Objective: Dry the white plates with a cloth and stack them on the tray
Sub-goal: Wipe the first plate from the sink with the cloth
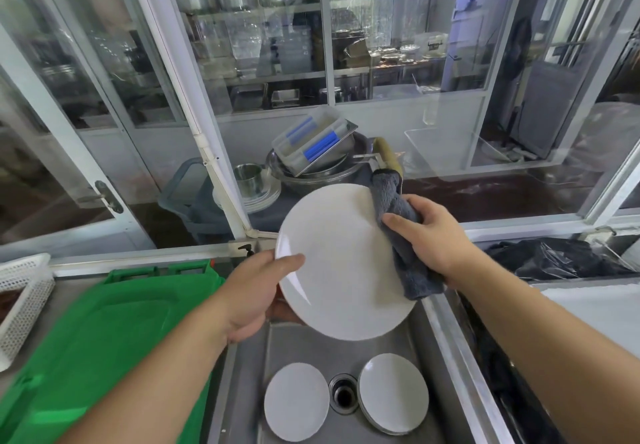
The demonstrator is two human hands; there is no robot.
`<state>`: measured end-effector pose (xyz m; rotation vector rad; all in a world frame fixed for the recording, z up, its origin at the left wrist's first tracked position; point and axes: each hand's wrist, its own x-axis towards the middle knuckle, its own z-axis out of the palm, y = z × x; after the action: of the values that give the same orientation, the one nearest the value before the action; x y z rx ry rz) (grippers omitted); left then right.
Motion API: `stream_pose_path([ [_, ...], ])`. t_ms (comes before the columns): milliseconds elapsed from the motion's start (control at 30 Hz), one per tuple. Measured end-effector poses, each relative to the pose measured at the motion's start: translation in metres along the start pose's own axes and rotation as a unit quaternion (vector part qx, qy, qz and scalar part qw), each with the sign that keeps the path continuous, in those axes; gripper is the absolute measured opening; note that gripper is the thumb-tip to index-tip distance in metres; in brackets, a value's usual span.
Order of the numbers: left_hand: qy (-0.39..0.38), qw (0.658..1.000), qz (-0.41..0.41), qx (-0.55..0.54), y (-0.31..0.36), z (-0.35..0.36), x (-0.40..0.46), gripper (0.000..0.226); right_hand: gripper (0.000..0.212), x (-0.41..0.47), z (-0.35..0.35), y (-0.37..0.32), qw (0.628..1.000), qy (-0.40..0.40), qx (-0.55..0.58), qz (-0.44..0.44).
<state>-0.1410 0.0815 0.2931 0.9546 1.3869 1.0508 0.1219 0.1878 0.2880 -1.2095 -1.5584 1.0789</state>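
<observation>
Nearest, low in the sink [429, 326], two more white plates wait: a single one [296, 401] left of the drain [343, 393] and a small stack [394, 393] to its right. Above them the left hand [254, 293] grips the held plate [341, 262] at its left rim, thumb on the face, fingers curled behind, tilting the face toward the person. The right hand [431, 234] is clamped on a grey cloth [401, 232], pressed against the plate's right edge. The green tray [104, 339] lies on the desk to the left, apparently bearing no plates, so the left hand is the nearer one for setting the plate down. The plate seems still mid-wipe. Farther off, metal bowls [311, 166] pile up behind the glass.
</observation>
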Motion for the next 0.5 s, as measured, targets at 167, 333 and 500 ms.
stream_pose_path([
  [167, 0.004, 0.995, 0.078, 0.059, -0.008, 0.004, 0.003, 0.017, 0.028, 0.002, 0.003, -0.005, 0.999, 0.002, 0.031, 0.003],
  [333, 0.091, 0.985, 0.145, 0.035, -0.02, 0.021, 0.009, 0.029, 0.03, -0.007, 0.028, 0.01, 0.985, 0.085, 0.134, 0.062],
  [500, 0.181, 0.97, 0.157, 0.028, -0.036, 0.054, 0.003, 0.038, 0.024, -0.026, 0.07, 0.024, 0.92, 0.169, 0.317, 0.153],
])
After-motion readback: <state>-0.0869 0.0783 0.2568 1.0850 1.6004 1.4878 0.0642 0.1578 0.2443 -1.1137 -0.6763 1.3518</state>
